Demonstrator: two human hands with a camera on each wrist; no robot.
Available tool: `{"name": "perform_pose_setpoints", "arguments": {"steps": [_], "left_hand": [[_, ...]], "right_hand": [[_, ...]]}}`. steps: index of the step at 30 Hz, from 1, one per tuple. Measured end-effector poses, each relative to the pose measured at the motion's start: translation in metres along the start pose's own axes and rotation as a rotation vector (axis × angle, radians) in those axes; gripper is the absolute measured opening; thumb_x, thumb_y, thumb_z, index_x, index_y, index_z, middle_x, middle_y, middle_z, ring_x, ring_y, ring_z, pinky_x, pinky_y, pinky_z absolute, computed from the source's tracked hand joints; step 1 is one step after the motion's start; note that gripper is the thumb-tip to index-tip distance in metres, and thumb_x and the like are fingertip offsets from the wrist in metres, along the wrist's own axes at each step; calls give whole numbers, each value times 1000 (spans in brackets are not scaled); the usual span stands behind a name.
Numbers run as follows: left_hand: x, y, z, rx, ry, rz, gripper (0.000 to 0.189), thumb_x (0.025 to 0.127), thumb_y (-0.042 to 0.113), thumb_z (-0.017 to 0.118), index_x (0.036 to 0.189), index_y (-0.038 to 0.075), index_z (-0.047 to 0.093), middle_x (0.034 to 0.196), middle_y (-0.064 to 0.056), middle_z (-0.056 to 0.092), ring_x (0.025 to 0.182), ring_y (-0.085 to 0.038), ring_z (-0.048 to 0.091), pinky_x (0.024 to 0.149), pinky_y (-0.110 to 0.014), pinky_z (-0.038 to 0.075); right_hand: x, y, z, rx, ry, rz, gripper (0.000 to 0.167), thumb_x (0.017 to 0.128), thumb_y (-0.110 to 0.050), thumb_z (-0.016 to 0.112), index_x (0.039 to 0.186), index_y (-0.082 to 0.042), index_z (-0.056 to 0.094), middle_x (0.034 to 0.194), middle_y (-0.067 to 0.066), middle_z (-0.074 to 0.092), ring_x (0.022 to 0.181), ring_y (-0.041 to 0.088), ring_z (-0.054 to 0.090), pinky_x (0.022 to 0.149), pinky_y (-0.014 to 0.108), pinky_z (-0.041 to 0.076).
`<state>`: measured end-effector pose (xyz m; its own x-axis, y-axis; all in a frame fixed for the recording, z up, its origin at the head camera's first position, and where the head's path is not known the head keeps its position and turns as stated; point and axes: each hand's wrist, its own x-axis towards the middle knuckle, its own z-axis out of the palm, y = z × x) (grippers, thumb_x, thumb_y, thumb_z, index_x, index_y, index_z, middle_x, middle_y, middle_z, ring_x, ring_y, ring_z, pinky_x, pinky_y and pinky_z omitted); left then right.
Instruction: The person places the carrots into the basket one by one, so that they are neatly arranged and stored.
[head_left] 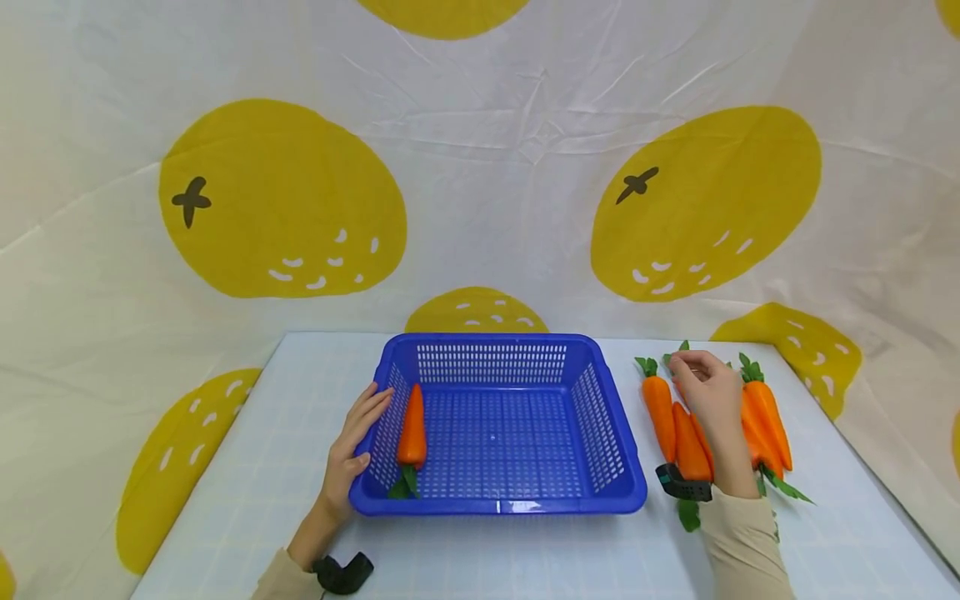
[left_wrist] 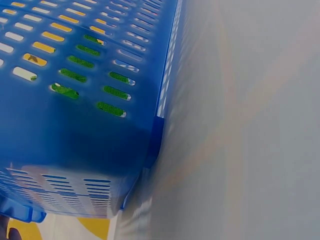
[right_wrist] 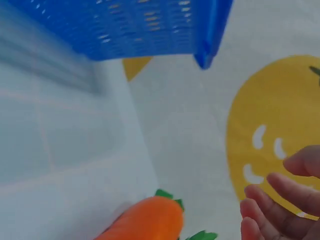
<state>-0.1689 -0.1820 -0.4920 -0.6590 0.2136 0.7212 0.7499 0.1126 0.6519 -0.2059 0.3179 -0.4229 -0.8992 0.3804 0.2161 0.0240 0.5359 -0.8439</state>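
A blue plastic basket (head_left: 498, 506) with slotted walls stands mid-table. One orange carrot (head_left: 412, 433) lies along its left inside, green top toward the near edge. My left hand (head_left: 351, 446) rests against the basket's left rim with fingers extended. At the right, my right hand (head_left: 708, 392) hovers over a group of carrots, partly covering them. The right wrist view shows the right hand (right_wrist: 280, 200) with thumb and fingers apart and nothing between them. Below it in that view is the rounded end of a carrot (right_wrist: 150, 220) with green leaves.
Beside the basket, a carrot (head_left: 658, 417) lies left of my right hand, and another carrot (head_left: 771, 425) lies to its right. The table (head_left: 225, 492) has a pale checked cover. Behind it hangs a white cloth (head_left: 495, 208) printed with yellow fruit.
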Motion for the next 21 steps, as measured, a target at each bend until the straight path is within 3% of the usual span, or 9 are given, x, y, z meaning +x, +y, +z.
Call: {"name": "perform_pose_setpoints", "arguments": {"steps": [4,8,12,15,21], "left_hand": [[-1,-1,0,4,-4,-3,57,94,18,37,140,-14,45,146,-31,42,145,-44,19,119,-35,9],[-2,-2,0,8,-3,2,56,94,19,36,140,-14,45,146,-31,42,145,-44,19,119,-35,9],[-2,-2,0,10,-2,0,56,94,19,36,140,-14,45,146,-31,42,145,-44,19,119,-34,9],[-2,-1,0,12,-2,-1,56,94,18,37,140,-14,45,146,-30,42,145,-44,19,119,-34,9],[-2,-1,0,17,0,-7,57,92,17,36,140,-13,45,146,-30,42,145,-44,19,119,-34,9]], "right_hand": [[4,20,7,-120,-35,23,42,99,-34,55,123,0,63,113,21,66,90,22,63,61,12,47],[5,31,13,-152,-46,34,44,99,-32,57,126,2,60,118,25,63,101,36,61,65,14,46],[7,39,18,-187,-89,32,50,97,-33,60,131,3,55,121,27,61,107,40,59,82,36,53],[8,44,22,-214,-161,45,58,97,-35,59,137,6,49,126,32,56,113,45,55,95,52,47],[9,51,27,-267,-244,96,65,97,-40,59,141,6,42,131,34,49,120,47,50,101,58,41]]}}
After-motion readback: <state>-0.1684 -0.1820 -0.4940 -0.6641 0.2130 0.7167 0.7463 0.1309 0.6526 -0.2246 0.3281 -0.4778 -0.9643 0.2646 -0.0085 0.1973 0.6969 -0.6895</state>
